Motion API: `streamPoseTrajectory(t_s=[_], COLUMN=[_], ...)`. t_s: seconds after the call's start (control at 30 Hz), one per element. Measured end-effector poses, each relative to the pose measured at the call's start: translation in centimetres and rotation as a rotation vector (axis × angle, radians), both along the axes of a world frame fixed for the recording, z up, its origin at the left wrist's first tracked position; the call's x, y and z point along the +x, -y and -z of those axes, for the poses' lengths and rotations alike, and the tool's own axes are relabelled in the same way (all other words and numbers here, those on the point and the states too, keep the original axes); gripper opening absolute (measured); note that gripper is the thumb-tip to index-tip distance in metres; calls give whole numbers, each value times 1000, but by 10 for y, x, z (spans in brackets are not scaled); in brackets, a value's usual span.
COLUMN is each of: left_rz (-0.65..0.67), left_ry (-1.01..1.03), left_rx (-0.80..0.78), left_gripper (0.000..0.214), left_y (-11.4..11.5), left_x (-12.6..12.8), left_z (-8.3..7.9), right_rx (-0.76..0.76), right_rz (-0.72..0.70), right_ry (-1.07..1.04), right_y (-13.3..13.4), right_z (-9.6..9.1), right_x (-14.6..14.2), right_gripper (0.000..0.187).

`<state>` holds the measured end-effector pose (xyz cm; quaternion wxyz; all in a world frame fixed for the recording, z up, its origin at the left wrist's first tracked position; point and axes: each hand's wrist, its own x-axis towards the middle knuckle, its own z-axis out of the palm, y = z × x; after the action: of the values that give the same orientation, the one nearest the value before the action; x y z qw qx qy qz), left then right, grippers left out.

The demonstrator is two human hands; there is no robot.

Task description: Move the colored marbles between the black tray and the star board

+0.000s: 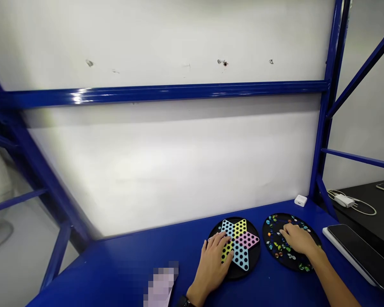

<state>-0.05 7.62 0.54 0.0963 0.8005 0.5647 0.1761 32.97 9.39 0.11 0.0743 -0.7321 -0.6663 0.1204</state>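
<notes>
A round black Chinese checkers board (251,251) with a pastel star full of holes lies on the blue table (121,264). My left hand (213,262) rests flat on its left side, fingers stretched out. To its right sits a round black tray (269,233) holding several coloured marbles (277,246). My right hand (297,239) lies palm down in that tray among the marbles, fingers curled slightly downward; whether it holds a marble is hidden.
A small white box (301,200) sits at the table's back right. A phone on a white slab (360,255) lies at the right edge. A white charger with cable (347,201) is on the black table beyond. Blue frame bars (166,91) cross the white wall.
</notes>
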Motion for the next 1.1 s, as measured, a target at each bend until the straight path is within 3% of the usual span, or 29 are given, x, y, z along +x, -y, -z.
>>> streamPoseTrajectory(t_s=[0.17,0.3,0.43,0.87,0.93,1.0,1.1], left_rz=[-9,-5,-12,-14,-13,-9,-10], left_ry=[-2,0,-7,-8,-10,-10,-18], left_rx=[-8,-15,-17,-22,-14,-4,1], left_gripper=[39,39,39,39,39,39,39], left_y=[1,3,3,2,3,3,2], left_x=[2,2,2,2,2,1,0], left_z=[-4,-6,-7,-5,-6,-5,-4], right_rx=[13,32,67,189,239,305,334], right_rz=[-41,-88,-140,-118,-75,-11,90], right_ry=[135,163,145,99,12,-207,-850], right_y=[8,11,10,-7,-11,-16,-20], right_z=[-9,-10,-3,18,22,23,18], right_x=[-24,-41,-45,-49,-47,-41,-31], right_gripper=[45,38,35,31,28,30,44])
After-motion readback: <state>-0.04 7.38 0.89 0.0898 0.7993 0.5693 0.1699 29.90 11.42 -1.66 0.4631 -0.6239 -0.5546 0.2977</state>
